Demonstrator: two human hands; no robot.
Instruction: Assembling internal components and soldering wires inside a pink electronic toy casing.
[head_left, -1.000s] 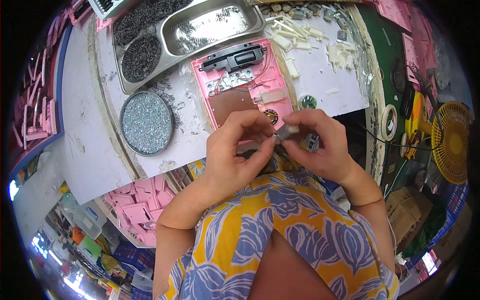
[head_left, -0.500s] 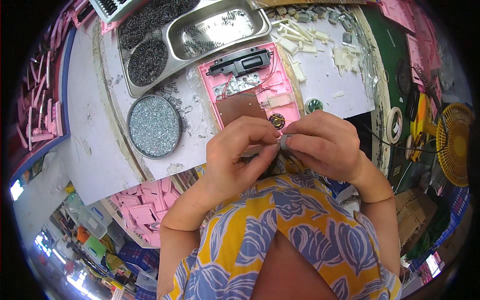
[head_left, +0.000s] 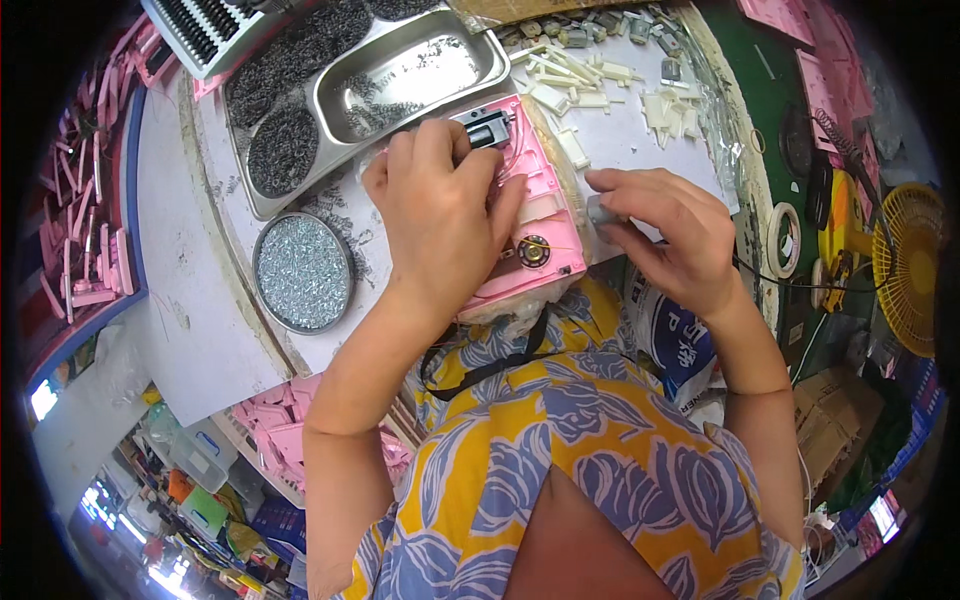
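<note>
An open pink plastic casing [head_left: 566, 229] lies in front of me, with a black bar-shaped part [head_left: 487, 127], thin wires and a small round speaker [head_left: 533, 251] inside. My left hand [head_left: 437, 205] reaches over its left half, fingers curled down and the thumb near them. What those fingertips grip is hidden beneath the hand. Just right of the casing, my right hand [head_left: 680, 235] is raised, pinching a small grey block [head_left: 601, 212] between thumb and fingers.
A steel tray [head_left: 497, 62] of dark springs stands at the back left. Nearer is a round dish [head_left: 303, 272] of small silvery metal pieces. White plastic parts [head_left: 672, 112] lie at the back right, close to several small grey motors [head_left: 671, 68]. A yellow fan [head_left: 908, 268] stands far right.
My hands have come apart from their meeting point near the speaker. The left went forward and left over the casing; the right moved forward and right, keeping the grey block.
</note>
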